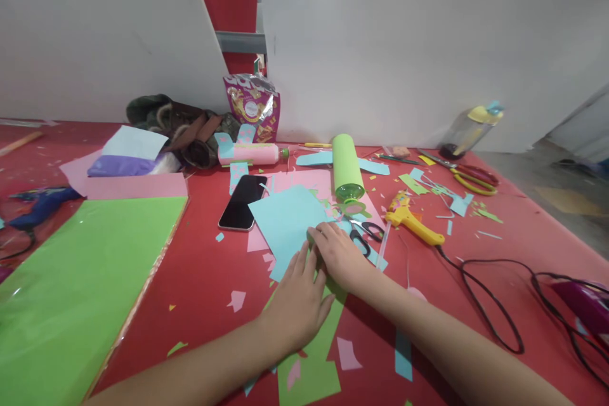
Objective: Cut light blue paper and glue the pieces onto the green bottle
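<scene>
My left hand (299,298) lies flat with its fingers stretched out over a green paper strip (330,328), at the lower edge of a light blue paper sheet (289,219). My right hand (340,255) meets it at the fingertips. Its fingers are bent and closed on the upper end of the green paper, mostly hidden beneath both hands. Black-handled scissors (365,233) lie just right of my right hand. Beyond it, a bottle wrapped in green paper (347,165) rests on its side, its green base toward me, with blue paper wings (374,167) beside it.
A phone (243,202) lies to the left, near a pink-wrapped bottle (254,154) and a snack bag (253,106). Right are a yellow glue gun (419,225) with its cord (492,323), red-and-yellow-handled scissors (473,179) and a clear bottle (471,130). Green sheets (90,273) fill the left.
</scene>
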The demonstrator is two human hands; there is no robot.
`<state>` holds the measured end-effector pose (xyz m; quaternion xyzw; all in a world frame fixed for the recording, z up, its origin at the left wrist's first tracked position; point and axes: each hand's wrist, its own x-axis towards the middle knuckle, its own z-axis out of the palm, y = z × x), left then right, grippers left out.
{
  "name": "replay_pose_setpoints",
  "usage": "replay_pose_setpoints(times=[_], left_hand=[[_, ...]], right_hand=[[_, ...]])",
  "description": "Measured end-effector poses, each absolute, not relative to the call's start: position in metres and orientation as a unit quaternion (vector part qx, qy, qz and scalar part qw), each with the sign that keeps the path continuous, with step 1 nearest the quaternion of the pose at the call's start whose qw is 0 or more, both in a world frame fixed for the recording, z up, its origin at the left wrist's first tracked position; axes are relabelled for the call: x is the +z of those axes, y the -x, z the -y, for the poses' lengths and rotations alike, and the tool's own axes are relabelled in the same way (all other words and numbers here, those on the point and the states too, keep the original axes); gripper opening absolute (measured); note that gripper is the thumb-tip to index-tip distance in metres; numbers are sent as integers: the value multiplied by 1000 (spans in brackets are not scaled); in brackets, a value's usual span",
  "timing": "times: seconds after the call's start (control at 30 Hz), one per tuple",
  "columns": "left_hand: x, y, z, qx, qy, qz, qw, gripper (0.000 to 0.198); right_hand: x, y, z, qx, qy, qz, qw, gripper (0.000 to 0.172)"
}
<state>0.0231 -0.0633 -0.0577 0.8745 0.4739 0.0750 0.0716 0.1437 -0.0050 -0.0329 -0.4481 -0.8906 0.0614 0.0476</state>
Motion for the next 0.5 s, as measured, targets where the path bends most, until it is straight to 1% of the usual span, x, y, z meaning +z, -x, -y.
replay_pose_setpoints(times=[0.07,0.17,0.3,0.5], left_hand=[[-58,-22,64,89,-870,-478,78,50],[-57,-21,64,113,-865,-481,83,50],[-59,-19,64,121,-865,-481,73,50],[-62,-18,64,124,-864,-481,81,48]], right_hand=[[-40,-145,7,64,439,891,94,34],[-51,-145,8,64,418,896,135,34],[-59,-144,8,66,422,891,151,30],[-53,-143,9,81,424,889,151,22]])
